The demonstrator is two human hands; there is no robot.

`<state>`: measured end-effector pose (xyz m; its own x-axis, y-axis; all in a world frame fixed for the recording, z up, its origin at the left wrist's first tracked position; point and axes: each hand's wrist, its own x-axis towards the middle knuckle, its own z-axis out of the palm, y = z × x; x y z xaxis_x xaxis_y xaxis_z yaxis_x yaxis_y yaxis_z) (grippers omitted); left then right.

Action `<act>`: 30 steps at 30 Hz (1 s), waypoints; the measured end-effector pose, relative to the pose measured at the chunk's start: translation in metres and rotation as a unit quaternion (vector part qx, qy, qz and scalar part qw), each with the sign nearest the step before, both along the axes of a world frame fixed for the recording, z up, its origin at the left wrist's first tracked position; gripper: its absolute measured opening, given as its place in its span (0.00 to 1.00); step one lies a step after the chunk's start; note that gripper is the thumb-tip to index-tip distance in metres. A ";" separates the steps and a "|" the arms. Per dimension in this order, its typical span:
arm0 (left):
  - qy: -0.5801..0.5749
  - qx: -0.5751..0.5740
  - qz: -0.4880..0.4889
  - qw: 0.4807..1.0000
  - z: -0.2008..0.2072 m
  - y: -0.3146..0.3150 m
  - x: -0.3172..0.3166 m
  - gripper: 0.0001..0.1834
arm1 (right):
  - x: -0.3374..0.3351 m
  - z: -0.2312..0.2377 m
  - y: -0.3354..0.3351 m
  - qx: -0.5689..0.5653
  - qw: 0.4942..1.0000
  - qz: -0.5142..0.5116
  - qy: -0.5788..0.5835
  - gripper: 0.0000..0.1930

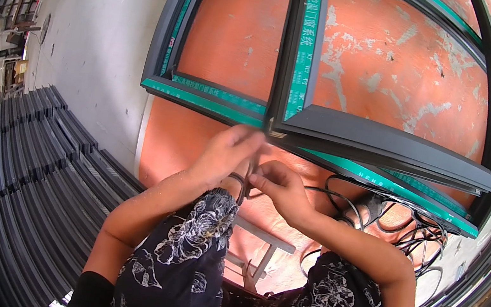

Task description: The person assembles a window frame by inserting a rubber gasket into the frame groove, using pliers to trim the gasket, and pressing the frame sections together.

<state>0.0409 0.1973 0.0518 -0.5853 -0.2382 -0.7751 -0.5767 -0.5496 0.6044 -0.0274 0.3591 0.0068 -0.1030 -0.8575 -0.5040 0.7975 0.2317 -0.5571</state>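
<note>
Dark grey window frames [389,141], faced with green printed film, lie over the orange surface in front of me. My left hand [231,154] is just below the lower corner of the raised inner frame, its fingertips smeared by motion. Close beside it, my right hand [280,188] has thumb and fingers pinched on a thin dark strip [245,185]. This strip runs between the two hands and hangs down in a loop near my knee. Whether the left fingers also grip it is hidden by blur.
Loose coils of black strip [422,236] lie right of my right arm, under the frame's edge. A small stool-like grey frame [269,247] stands between my legs. Long dark profiles [41,185] are stacked at the left beside a pale floor [97,53].
</note>
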 end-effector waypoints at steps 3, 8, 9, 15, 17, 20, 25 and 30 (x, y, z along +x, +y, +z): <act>-0.008 -0.043 -0.027 0.999 -0.006 -0.015 -0.009 0.18 | 0.002 0.002 0.003 0.011 0.997 -0.016 -0.078 0.06; 0.039 0.018 -0.015 0.999 -0.003 -0.022 -0.034 0.18 | -0.019 0.016 0.000 0.069 0.943 -0.008 -0.325 0.06; 0.039 0.018 -0.014 0.999 -0.005 -0.023 -0.035 0.18 | -0.021 0.011 0.002 0.047 0.937 -0.002 -0.347 0.06; 0.031 0.037 0.022 0.999 -0.012 -0.023 -0.040 0.15 | -0.026 0.005 0.005 0.003 0.934 0.026 -0.355 0.07; 0.009 0.008 0.015 1.000 -0.013 -0.023 -0.042 0.14 | -0.028 0.008 0.005 0.004 0.941 0.037 -0.338 0.08; -0.009 -0.015 -0.008 1.000 -0.012 -0.024 -0.043 0.14 | -0.026 0.010 0.004 0.022 0.944 0.027 -0.328 0.08; -0.009 -0.016 0.022 1.000 -0.009 -0.018 -0.046 0.15 | -0.026 0.012 0.006 0.041 0.960 0.027 -0.274 0.09; 0.021 0.021 0.055 0.998 -0.007 -0.027 -0.050 0.15 | -0.026 0.009 0.009 0.057 0.968 0.022 -0.242 0.10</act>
<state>-0.0092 0.1704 0.0451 -0.5891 -0.2711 -0.7612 -0.4868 -0.6328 0.6021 -0.0532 0.3677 0.0154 0.2038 -0.7913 -0.5764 0.9468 0.3090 -0.0895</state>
